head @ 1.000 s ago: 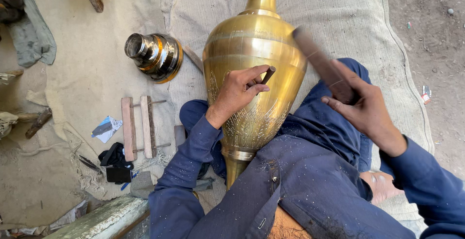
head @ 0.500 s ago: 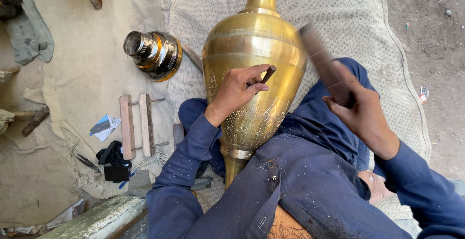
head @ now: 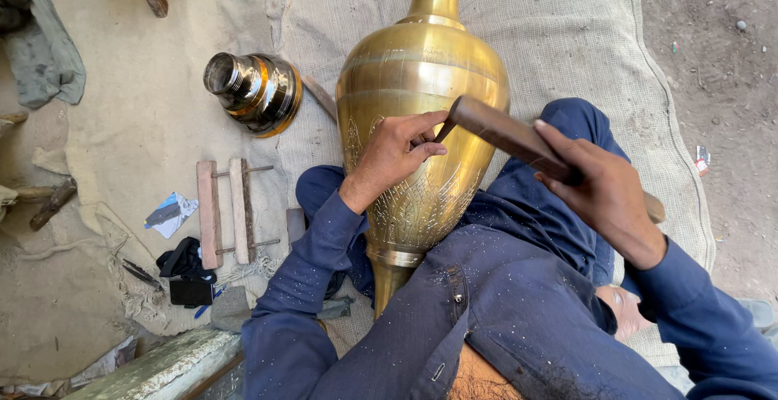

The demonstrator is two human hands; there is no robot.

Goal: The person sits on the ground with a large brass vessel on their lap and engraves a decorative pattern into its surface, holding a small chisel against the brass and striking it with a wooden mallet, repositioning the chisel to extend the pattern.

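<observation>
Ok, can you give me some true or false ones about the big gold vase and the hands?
1. The big brass vase lies across the person's lap. True.
2. The right hand holds a paintbrush. False: it grips a wooden mallet.
3. The left hand rests on the vase, its fingers pinching a thin dark tool. True.
4. The smaller shiny metal pot stands on top of the vase. False: it lies on the cloth beside it.
5. The mallet's end is at the thin tool. True.

The vase point(head: 421, 124) lies on the person's lap over the cloth point(head: 567, 35), a smaller vessel point(head: 253, 92) to its left.
</observation>
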